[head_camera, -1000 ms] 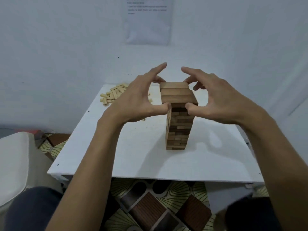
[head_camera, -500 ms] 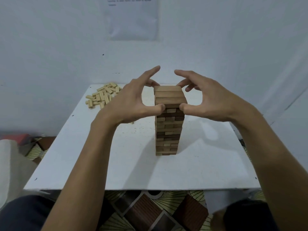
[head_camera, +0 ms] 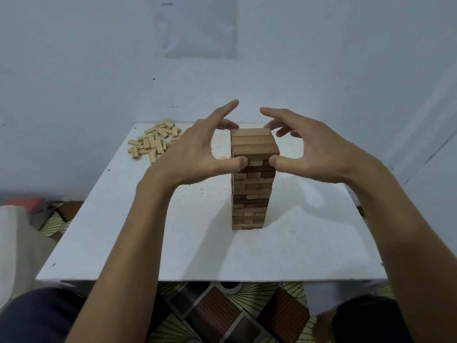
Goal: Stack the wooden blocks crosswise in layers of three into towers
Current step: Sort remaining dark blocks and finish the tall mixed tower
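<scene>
Tower [head_camera: 251, 194] stands upright near the middle of the table [head_camera: 153, 246], layers crossed, three blocks across the top. Left hand [head_camera: 197, 154] and right hand [head_camera: 319, 154] flank its upper end, fingers spread. I read both thumb tips as pressing the near face just under the top layer, one at each corner. Index fingers point up and inward over the far edge, clear of the wood. The other fingers sit behind the top; I can't tell if they touch it. Loose pile of pale blocks [head_camera: 153, 142] sits at the far-left table corner, well apart from the tower, its right edge hidden by the left hand. Paper sheet [head_camera: 197, 28] on the wall behind. Patterned floor [head_camera: 222, 315] below the near table edge.
</scene>
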`<state>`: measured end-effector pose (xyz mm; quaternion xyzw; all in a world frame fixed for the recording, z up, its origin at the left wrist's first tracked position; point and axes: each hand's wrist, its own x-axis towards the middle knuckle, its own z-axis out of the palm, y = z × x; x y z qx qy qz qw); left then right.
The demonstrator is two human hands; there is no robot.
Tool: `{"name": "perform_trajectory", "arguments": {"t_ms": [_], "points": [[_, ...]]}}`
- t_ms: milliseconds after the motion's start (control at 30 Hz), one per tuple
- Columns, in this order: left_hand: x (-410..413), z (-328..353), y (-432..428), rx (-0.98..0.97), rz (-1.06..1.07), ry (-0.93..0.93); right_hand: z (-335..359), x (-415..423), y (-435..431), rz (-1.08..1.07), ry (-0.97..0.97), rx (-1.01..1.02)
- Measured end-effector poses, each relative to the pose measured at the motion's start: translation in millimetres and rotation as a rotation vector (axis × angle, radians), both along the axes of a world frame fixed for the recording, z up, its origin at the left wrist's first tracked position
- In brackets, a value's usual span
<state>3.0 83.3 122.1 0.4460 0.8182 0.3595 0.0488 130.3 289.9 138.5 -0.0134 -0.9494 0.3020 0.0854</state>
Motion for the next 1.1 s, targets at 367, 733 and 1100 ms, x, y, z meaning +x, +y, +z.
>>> {"name": "perform_trajectory", "arguments": {"t_ms": [367, 733, 1100], "points": [[0.9, -3.4, 7.3, 0.033, -0.032, -0.066, -6.7, -4.6, 11.0, 0.099, 0.001, -0.294], [-2.3, -11.7, 10.5, 0.099, -0.049, -0.149, -15.8, -10.0, 13.2, 0.154, -0.001, -0.494], [-1.6, -13.5, 11.3, 0.115, -0.064, -0.137, -21.8, -13.6, 14.2, 0.188, 0.009, -0.547]]}}
